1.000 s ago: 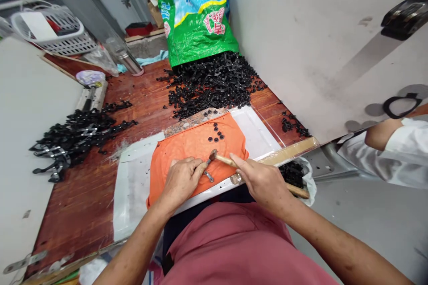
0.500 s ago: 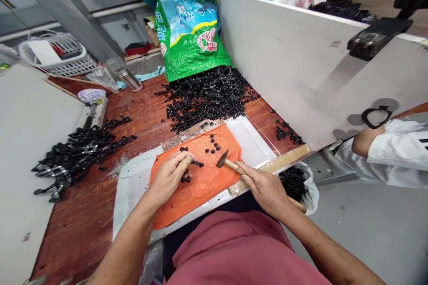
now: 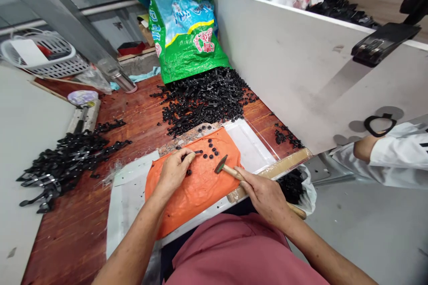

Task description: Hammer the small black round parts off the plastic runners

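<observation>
My left hand [image 3: 176, 167] pinches a small black plastic part [image 3: 198, 152] over the orange cloth [image 3: 177, 205]. Other bits of black plastic show beside its fingers, partly hidden by them. Wrapped around the wooden handle of a small hammer [image 3: 230, 170] is my right hand [image 3: 264, 189]. The hammer's dark head hangs just above the cloth, right of the left hand. Several round black pieces [image 3: 210, 151] lie loose on the cloth between the left hand and the hammer head.
Black parts [image 3: 207, 98] spill from a green and blue sack [image 3: 194, 60] at the back. Another dark heap [image 3: 67, 164] lies left on the red-brown table [image 3: 73, 227]. A white board [image 3: 284, 67] rises on the right, near another person's sleeve [image 3: 397, 149]. A bag of black parts [image 3: 309, 191] hangs below.
My left hand has moved up and away from me with the black part, close to the round pieces. The right hand still grips the hammer, nearly in place. The view has shifted slightly.
</observation>
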